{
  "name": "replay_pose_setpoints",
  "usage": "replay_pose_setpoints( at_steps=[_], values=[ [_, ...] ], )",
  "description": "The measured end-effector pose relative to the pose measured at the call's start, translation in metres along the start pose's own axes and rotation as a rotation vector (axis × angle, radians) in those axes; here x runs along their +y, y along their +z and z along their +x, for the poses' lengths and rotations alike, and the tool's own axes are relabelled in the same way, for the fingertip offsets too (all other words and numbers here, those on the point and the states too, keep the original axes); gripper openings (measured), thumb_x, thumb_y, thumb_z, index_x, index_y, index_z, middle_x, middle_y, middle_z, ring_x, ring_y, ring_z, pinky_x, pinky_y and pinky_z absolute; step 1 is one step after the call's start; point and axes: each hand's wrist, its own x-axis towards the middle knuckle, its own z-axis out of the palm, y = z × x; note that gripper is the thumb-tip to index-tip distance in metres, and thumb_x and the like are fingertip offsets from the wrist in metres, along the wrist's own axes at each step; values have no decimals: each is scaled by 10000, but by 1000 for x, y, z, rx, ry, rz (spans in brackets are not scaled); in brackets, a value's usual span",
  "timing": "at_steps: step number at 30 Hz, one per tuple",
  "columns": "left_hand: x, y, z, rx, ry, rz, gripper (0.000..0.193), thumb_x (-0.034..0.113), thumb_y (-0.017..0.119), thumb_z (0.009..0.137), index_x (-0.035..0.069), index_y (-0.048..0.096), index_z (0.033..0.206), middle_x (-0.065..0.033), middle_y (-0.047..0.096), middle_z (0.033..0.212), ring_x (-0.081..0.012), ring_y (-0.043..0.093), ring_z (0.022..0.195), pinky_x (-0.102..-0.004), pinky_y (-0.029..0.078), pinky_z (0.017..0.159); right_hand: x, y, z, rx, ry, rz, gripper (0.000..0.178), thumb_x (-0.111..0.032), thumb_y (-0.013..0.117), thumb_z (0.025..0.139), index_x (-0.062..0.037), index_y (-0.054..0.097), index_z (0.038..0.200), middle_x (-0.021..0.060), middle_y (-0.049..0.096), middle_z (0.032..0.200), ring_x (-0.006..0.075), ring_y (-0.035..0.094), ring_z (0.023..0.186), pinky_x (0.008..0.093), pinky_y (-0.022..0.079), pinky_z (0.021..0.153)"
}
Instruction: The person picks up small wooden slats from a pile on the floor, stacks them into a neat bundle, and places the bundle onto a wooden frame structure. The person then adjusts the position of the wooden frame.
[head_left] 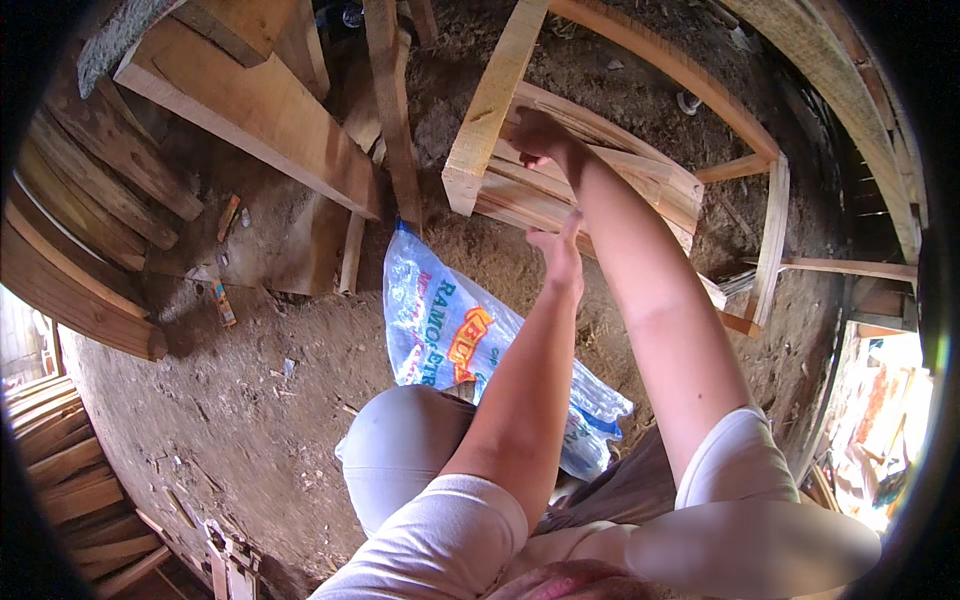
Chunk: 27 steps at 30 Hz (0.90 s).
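A stack of thin wooden slats (610, 185) lies within a wooden frame on the ground. My right hand (540, 138) reaches over the stack's near-left part, its fingers curled down among the slats. What those fingers hold, if anything, I cannot make out. At the stack's lower edge, my left hand (560, 258) has its thumb raised and a finger pointing left, spread apart; its other fingers are partly hidden. Close to my right hand stands a thick pale wooden post (497, 100) of the frame. Below my left forearm lies a clear printed plastic sack (430, 305).
A wide wooden board (250, 125) slants at the upper left, near rounded timbers (110, 170). A curved wooden rail (680, 70) and an upright (772, 240) bound the slats. A rounded grey cloth-covered shape (400, 450) is beside my left arm. Stacked planks (75, 470) stand lower left.
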Motion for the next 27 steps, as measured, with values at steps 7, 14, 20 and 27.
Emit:
replay_pose_setpoints(
  at_steps=[7,14,20,27],
  values=[
    [-2,0,-1,-6,1,38,1202,305,851,839,-18,-33,1587,-235,257,1607,-293,315,1473,-412,214,1247,5,-10,18,-76,41,119,510,-157,633,969,-58,451,1435,130,705,718,211,693,512,331,559,428],
    [-11,-11,16,-4,1,-33,1194,299,846,854,-22,-40,1588,-237,250,1610,-295,318,1472,-396,235,1243,42,17,112,-235,-163,-115,231,-209,717,939,-67,602,1081,67,676,672,191,662,499,308,511,420],
    [2,-34,35,52,55,18,1216,329,873,828,-38,-13,1575,-244,261,1604,-304,319,1469,-400,223,1248,-29,28,47,-191,-29,118,141,-105,682,904,29,652,933,102,661,657,226,571,456,375,420,392],
    [4,11,-7,22,-44,185,1323,443,903,744,-78,4,1562,-238,259,1618,-316,281,1490,-445,157,1268,26,-64,-114,162,-106,11,435,-123,597,1004,-17,585,1427,81,686,803,174,638,667,335,519,621]
  ],
)
